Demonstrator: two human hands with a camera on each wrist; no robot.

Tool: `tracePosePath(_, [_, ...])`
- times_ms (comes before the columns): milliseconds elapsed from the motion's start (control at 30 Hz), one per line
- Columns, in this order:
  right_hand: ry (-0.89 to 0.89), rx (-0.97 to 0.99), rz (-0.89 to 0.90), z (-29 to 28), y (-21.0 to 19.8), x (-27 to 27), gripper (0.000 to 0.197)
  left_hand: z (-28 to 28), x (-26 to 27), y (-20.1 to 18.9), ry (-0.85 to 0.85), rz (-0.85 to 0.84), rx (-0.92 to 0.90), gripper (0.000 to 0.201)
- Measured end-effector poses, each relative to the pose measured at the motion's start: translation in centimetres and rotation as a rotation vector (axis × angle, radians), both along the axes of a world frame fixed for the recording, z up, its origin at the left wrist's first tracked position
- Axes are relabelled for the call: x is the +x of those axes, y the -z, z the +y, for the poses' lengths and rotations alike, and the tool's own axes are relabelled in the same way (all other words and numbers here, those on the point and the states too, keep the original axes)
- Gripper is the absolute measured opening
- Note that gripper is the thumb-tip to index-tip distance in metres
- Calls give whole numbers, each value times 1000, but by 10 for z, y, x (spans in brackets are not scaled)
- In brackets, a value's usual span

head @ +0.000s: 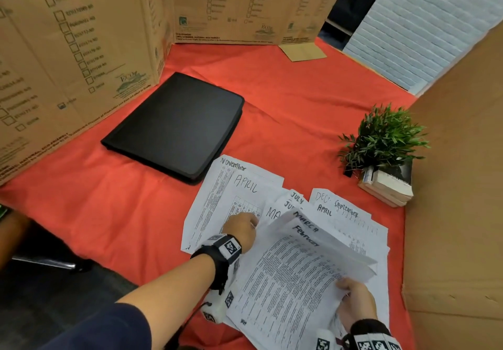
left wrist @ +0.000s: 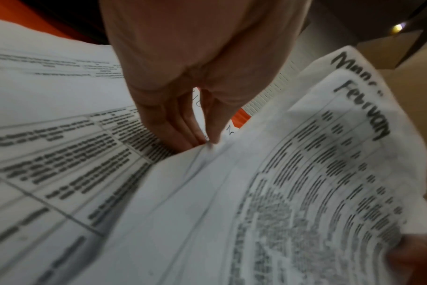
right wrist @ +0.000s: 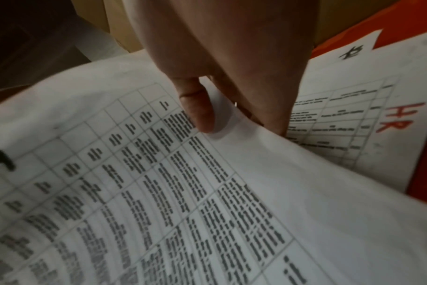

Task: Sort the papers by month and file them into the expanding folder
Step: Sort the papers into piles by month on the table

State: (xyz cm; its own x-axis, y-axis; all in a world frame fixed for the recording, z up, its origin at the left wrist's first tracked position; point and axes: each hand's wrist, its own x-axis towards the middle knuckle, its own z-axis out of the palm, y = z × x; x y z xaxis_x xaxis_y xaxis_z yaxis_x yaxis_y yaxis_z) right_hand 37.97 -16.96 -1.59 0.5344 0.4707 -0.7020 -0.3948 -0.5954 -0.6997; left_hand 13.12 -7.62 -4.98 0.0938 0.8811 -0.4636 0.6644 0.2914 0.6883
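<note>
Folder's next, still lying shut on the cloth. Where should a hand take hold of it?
Probably the black folder by its near right corner, coming from the papers' side: that corner faces the person, while a cardboard box crowds its far left side.

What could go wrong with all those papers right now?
The right hand pinches only one edge of the lifted February and March sheets, so they might slip or crease. The left hand is reaching under them onto the loose pile, which could get more jumbled; April shows up twice. The black folder lies closed, so nothing can be filed yet.
</note>
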Motion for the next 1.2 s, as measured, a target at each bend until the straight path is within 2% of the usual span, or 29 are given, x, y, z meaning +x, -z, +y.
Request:
tracePosePath(100, [-18,19,29,0,-7,-4,23,-1,-3,-1,70,-16,3,24])
tracePosePath(167, [-10,20,33,0,-10,-5,24,0,-9,-1,114,90,71,29])
tracePosePath(233, [17,32,38,-1,-11,-6,26,5,-22,1,22,294,168,38])
tracePosePath(300, [48,36,48,-3,-10,-6,26,10,-37,3,-162,399,153,44])
tracePosePath(367, [62,38,61,-5,-8,-5,29,14,-50,5,-235,393,75,49])
tracePosePath(433, [52,48,72,-7,-6,-6,36,18,-59,7,-201,332,8,52])
tracePosePath(500, [40,54,75,-9,-3,-5,43,20,-64,8,-150,282,-18,44])
tracePosePath(633, [33,39,78,-10,0,-4,49,22,-72,5,-82,294,2,21])
tracePosePath(700, [23,30,64,-10,-1,-3,45,24,-77,2,-79,310,35,20])
tracePosePath(767, [26,12,14,-8,-4,-3,32,27,-84,-3,-61,351,81,28])
tracePosePath(800, [21,-2,-28,-7,-8,-3,25,29,-86,-6,-61,360,126,25])
tracePosePath(867, [-3,-50,-142,-4,-6,3,16,35,-92,-13,-100,278,228,14])
tracePosePath(967, [42,-49,-195,-5,-3,11,8,47,-97,-28,-60,38,228,32])
tracePosePath(1000, [34,-4,-201,-3,-2,12,12,51,-98,-35,-25,6,224,35])
tracePosePath(1033, [33,20,-188,-2,1,16,21,56,-99,-43,-17,-10,261,32])
tracePosePath(1100, [14,117,-118,-6,1,20,30,67,-104,-62,-103,-60,402,21])
tracePosePath(1133, [-2,150,-133,-6,12,28,30,74,-107,-73,-149,-98,488,16])
tracePosePath(1200, [-110,186,99,-6,10,29,16,89,-111,-97,-210,-205,629,9])
